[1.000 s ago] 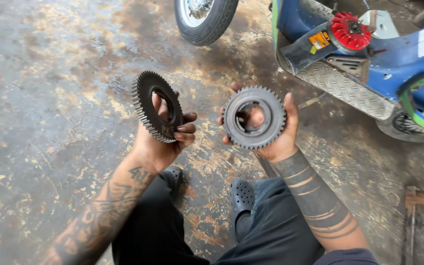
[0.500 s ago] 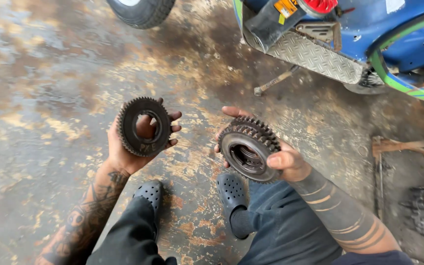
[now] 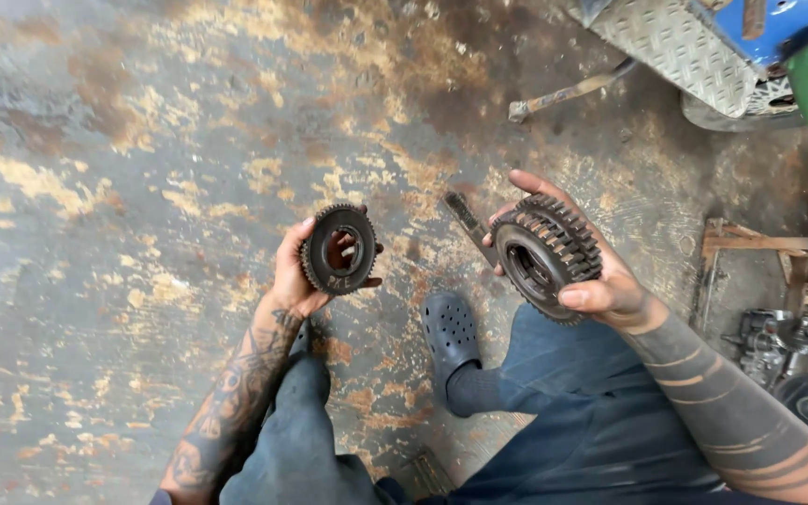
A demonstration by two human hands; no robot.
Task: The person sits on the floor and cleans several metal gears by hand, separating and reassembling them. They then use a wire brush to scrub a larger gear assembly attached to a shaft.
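**Two gears held over a stained workshop floor**

While the person stands on the oil-stained concrete floor (image 3: 123,187), the left hand (image 3: 294,271) grips a small dark spur gear (image 3: 339,250), fingers curled around its rim and through its bore. At three o'clock from it, well apart, the right hand (image 3: 600,285) cradles a larger double-row gear (image 3: 546,254), tilted, thumb pressed on its lower edge. A dark clog (image 3: 451,337) sits at six o'clock between them; a blue vehicle (image 3: 778,23) fills one o'clock.

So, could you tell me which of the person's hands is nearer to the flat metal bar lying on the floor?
Right. The right hand, holding the larger gear, sits just beside the flat metal bar; the left hand, holding the smaller gear, is farther off to its left.
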